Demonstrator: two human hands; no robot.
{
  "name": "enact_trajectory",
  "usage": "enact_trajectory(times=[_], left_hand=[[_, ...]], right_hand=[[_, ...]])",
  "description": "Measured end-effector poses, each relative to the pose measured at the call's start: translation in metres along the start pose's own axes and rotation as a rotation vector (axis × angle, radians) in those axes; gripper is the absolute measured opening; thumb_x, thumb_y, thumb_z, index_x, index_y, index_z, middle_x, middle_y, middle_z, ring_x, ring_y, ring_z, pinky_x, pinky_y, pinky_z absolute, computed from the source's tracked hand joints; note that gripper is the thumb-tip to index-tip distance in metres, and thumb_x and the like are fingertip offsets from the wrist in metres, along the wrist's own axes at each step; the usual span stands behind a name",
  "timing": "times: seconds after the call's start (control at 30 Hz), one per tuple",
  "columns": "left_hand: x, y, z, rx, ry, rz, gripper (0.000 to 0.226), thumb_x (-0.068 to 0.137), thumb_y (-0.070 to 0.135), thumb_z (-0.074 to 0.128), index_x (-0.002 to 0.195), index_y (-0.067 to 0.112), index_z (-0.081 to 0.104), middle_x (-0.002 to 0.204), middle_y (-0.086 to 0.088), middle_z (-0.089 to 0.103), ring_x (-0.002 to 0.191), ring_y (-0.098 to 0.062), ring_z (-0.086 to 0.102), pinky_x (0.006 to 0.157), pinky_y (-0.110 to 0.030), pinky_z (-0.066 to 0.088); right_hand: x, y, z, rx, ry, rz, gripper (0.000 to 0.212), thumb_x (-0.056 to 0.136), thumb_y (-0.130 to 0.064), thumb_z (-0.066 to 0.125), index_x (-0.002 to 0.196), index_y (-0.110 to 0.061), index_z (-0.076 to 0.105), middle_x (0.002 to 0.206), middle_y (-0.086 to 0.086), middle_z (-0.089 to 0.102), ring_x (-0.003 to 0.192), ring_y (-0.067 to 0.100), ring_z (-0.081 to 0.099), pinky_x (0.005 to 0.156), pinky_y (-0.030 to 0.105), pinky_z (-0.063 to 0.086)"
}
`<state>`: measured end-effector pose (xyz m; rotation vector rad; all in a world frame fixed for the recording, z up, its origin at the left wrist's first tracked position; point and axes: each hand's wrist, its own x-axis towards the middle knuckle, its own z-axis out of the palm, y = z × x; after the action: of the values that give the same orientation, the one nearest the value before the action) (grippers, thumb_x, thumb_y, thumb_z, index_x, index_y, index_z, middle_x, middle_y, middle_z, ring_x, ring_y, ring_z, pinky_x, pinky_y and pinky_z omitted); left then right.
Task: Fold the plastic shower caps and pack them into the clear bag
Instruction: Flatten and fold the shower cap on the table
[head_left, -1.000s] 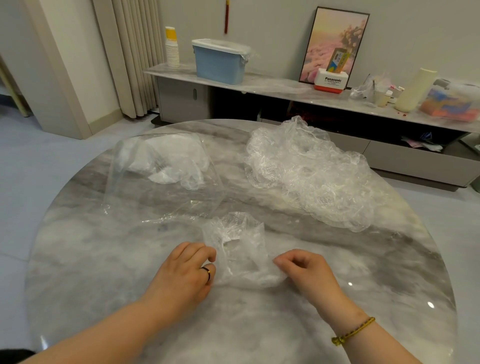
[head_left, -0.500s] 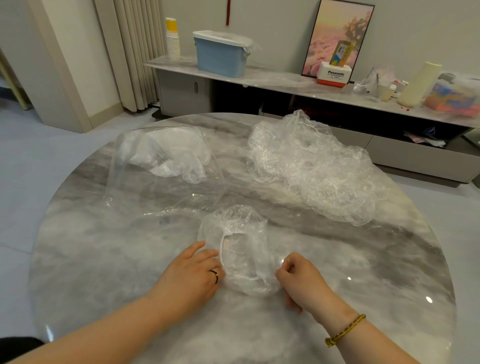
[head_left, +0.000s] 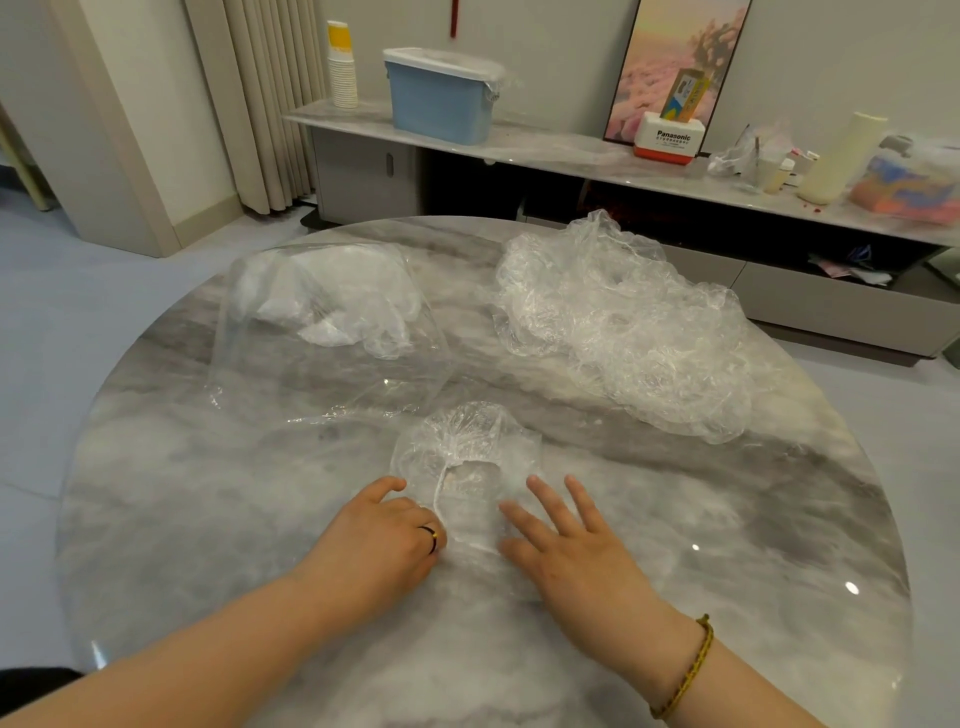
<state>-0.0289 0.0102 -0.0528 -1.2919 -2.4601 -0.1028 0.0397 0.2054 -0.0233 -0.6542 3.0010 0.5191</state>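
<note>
Marble bench (head_left: 208, 493): bag (head_left: 311, 379) at upper left holds some folded caps (head_left: 322, 301); pile (head_left: 623, 332) at upper right awaits folding. Right hand (head_left: 576, 551), fingers straight, presses one cap (head_left: 467, 452); left hand (head_left: 379, 535) curled at its edge, grip unclear.

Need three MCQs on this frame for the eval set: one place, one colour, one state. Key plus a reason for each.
1. Where does the pile of loose caps lie relative to the clear bag?
A. inside it
B. to its right
C. on the floor

2. What colour is the lidded bin on the sideboard?
A. red
B. green
C. blue

3. How is the right hand?
A. fingers straight and spread at the shower cap
B. clenched round a cup
C. raised in the air

Key:
1 B, the pile sits on the table beside the bag, on the right.
2 C, its body is light blue.
3 A, the straight fingers lie spread at the cap's edge.
</note>
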Motion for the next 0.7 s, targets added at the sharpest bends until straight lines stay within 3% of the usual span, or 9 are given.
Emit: enact_trajectory(times=[0.07, 0.13, 0.2, 0.27, 0.3, 0.43, 0.5, 0.6, 0.7], left_hand=[[0.001, -0.001, -0.002, -0.004, -0.020, -0.020, 0.032, 0.072, 0.025, 0.037, 0.046, 0.023, 0.057, 0.045, 0.014, 0.054, 0.038, -0.007, 0.049, 0.066, -0.020, 0.030], [0.000, -0.001, -0.002, -0.018, -0.023, -0.034, 0.032, 0.071, 0.027, 0.036, 0.050, 0.023, 0.060, 0.042, 0.012, 0.053, 0.035, -0.010, 0.047, 0.062, -0.023, 0.028], [-0.001, 0.000, -0.005, -0.085, -0.028, -0.038, 0.033, 0.068, 0.036, 0.036, 0.058, 0.026, 0.066, 0.049, 0.015, 0.058, 0.038, -0.007, 0.050, 0.063, -0.022, 0.029], [-0.002, 0.000, -0.008, -0.169, -0.057, -0.049, 0.036, 0.063, 0.046, 0.037, 0.072, 0.029, 0.067, 0.063, 0.020, 0.063, 0.043, -0.001, 0.052, 0.065, -0.019, 0.031], [-0.003, 0.000, -0.009, -0.186, -0.067, -0.067, 0.039, 0.061, 0.051, 0.037, 0.081, 0.030, 0.064, 0.070, 0.021, 0.062, 0.047, 0.001, 0.052, 0.066, -0.018, 0.031], [-0.008, -0.007, -0.002, -0.158, -0.032, -0.205, 0.046, 0.056, 0.058, 0.038, 0.085, 0.031, 0.062, 0.078, 0.019, 0.059, 0.076, -0.007, 0.044, 0.074, -0.018, 0.031], [-0.007, -0.013, -0.003, -0.101, -0.016, -0.228, 0.038, 0.058, 0.054, 0.040, 0.071, 0.030, 0.067, 0.073, 0.019, 0.060, 0.078, -0.007, 0.040, 0.072, -0.017, 0.030], [-0.004, -0.019, -0.009, -0.088, 0.012, -0.220, 0.016, 0.056, 0.041, 0.057, 0.050, 0.027, 0.063, 0.059, 0.021, 0.058, 0.075, -0.006, 0.039, 0.066, -0.016, 0.027], [-0.003, -0.018, -0.009, -0.150, 0.012, -0.248, 0.023, 0.067, 0.035, 0.050, 0.048, 0.026, 0.060, 0.053, 0.019, 0.057, 0.068, -0.002, 0.047, 0.067, -0.016, 0.033]], right_hand=[[-0.002, 0.011, 0.001, 0.026, -0.037, 0.084, 0.025, 0.057, -0.020, 0.057, 0.074, -0.024, 0.075, 0.084, -0.006, 0.073, 0.084, 0.025, 0.071, 0.097, 0.050, 0.036], [-0.002, 0.021, -0.004, 0.103, -0.087, 0.165, 0.053, 0.027, -0.017, 0.081, 0.079, -0.024, 0.075, 0.076, -0.008, 0.071, 0.076, 0.022, 0.071, 0.081, 0.046, 0.052], [-0.004, 0.027, -0.014, 0.122, -0.144, 0.216, 0.065, 0.044, -0.021, 0.082, 0.107, -0.022, 0.067, 0.101, -0.003, 0.069, 0.102, 0.029, 0.063, 0.099, 0.050, 0.037], [-0.008, 0.032, -0.016, 0.216, -0.237, 0.210, 0.057, 0.083, -0.021, 0.056, 0.137, -0.023, 0.038, 0.139, -0.006, 0.042, 0.135, 0.022, 0.029, 0.114, 0.046, 0.006], [-0.011, 0.035, -0.016, 0.277, -0.268, 0.206, 0.055, 0.088, -0.024, 0.047, 0.141, -0.025, 0.030, 0.145, -0.011, 0.031, 0.139, 0.017, 0.019, 0.115, 0.044, -0.001], [-0.012, 0.045, -0.013, 0.343, -0.283, 0.214, 0.068, 0.086, -0.045, 0.052, 0.143, -0.027, 0.020, 0.152, -0.013, 0.013, 0.143, 0.011, 0.003, 0.115, 0.039, -0.006], [-0.010, 0.041, -0.011, 0.325, -0.188, 0.184, 0.071, 0.079, -0.055, 0.056, 0.138, -0.025, 0.030, 0.151, -0.004, 0.019, 0.142, 0.017, 0.014, 0.116, 0.038, 0.006], [-0.002, 0.030, -0.002, 0.285, 0.058, 0.124, 0.059, 0.054, -0.066, 0.047, 0.098, -0.028, 0.055, 0.104, -0.005, 0.063, 0.096, 0.015, 0.064, 0.085, 0.026, 0.049], [0.002, 0.015, 0.004, 0.362, 0.144, 0.077, 0.038, 0.051, -0.053, 0.045, 0.075, -0.030, 0.063, 0.074, -0.014, 0.063, 0.064, 0.004, 0.062, 0.062, 0.015, 0.050]])
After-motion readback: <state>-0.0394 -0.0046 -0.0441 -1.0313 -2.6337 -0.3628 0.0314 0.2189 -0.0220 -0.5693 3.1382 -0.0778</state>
